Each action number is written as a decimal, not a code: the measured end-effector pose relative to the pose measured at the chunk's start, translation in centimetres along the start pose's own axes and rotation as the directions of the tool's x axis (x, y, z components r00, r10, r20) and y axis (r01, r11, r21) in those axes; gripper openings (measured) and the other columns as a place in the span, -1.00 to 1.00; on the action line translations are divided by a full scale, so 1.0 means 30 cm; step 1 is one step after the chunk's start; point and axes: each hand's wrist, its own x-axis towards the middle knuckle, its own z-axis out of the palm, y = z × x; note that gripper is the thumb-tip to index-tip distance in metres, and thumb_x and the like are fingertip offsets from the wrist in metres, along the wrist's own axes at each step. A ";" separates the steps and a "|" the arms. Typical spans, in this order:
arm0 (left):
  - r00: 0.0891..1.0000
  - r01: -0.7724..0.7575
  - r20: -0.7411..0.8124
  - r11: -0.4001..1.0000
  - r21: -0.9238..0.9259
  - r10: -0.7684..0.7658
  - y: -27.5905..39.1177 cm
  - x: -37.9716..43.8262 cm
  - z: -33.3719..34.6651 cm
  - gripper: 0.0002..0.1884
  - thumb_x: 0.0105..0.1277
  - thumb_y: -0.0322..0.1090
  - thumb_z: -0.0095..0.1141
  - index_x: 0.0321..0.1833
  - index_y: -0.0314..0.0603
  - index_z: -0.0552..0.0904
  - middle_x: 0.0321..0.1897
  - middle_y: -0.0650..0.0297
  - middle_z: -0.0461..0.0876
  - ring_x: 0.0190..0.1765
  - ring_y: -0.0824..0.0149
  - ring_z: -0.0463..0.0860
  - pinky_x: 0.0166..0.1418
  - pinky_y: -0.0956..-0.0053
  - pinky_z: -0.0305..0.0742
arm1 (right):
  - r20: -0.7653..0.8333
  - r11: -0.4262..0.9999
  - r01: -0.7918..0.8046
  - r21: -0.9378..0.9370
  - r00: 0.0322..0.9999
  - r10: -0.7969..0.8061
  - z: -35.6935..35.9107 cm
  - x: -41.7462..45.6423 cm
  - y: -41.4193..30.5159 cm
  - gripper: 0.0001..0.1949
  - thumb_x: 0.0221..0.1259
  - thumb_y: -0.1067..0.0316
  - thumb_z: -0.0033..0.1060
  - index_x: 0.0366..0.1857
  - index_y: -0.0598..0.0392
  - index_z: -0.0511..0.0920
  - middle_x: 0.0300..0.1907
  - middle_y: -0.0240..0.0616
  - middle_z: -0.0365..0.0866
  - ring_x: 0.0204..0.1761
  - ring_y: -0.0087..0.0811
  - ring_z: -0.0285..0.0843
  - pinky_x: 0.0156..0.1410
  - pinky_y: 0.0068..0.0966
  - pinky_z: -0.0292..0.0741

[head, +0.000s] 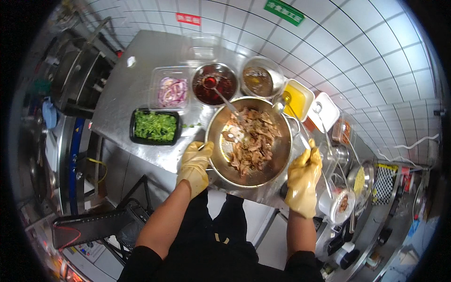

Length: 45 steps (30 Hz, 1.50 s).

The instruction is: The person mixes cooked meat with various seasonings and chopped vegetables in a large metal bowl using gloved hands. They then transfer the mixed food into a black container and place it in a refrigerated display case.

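A wide metal pan [282, 158] holding cooked sliced meat [259, 141] and some oily liquid sits before me on a steel worktable. My left hand [193, 169], in a yellowish rubber glove, grips the pan's left loop handle [201, 146]. Right of the pan, my gloved right hand [303, 181] has its fingers closed around a long thin metal utensil handle [305, 141]. That handle leads up toward a white tub of yellow liquid [304, 97]; which ladle end belongs to it is hard to tell. The right glove looks wet and shiny.
Behind the pan stand a bowl of dark red liquid [201, 93] with a ladle [225, 100] reaching over the pan, and a pot of brown liquid [259, 81]. Chopped greens [155, 125] and sliced red onion [172, 92] are at left. Several seasoning containers [334, 211] line the right.
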 end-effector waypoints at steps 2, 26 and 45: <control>0.999 -0.009 -0.042 0.997 0.078 0.013 -0.012 -0.003 -0.016 -0.68 0.57 -0.05 0.55 0.06 -0.15 0.81 -0.22 0.30 0.82 -0.21 0.40 0.70 -0.05 0.28 0.67 | 0.027 0.946 -0.039 0.322 0.999 0.032 0.140 0.104 0.028 -0.64 0.85 0.34 0.26 0.47 0.35 0.66 -0.17 -0.40 0.69 -0.20 -0.64 0.62 -0.09 -0.71 0.69; 0.978 0.075 -0.180 0.984 -0.160 -0.103 -0.035 -0.202 -0.273 -0.68 0.62 -0.16 0.58 0.12 -0.24 0.75 -0.27 0.35 0.75 -0.33 0.47 0.65 -0.22 0.41 0.64 | 0.593 0.695 0.680 -0.232 0.666 -0.453 0.757 0.024 0.201 -0.64 0.75 0.42 0.40 0.47 0.24 0.71 -0.23 -0.18 0.75 -0.33 -0.28 0.65 -0.14 -0.37 0.62; 0.984 0.078 -0.146 0.987 -0.142 -0.099 -0.019 -0.197 -0.288 -0.72 0.66 -0.17 0.52 0.11 -0.24 0.77 -0.29 0.36 0.76 -0.33 0.46 0.63 -0.21 0.41 0.58 | 0.870 0.556 0.796 -0.240 0.430 -0.240 0.827 -0.012 0.162 -0.61 0.53 0.60 0.34 0.38 0.23 0.75 -0.02 0.18 0.86 0.05 0.16 0.87 0.19 -0.06 0.76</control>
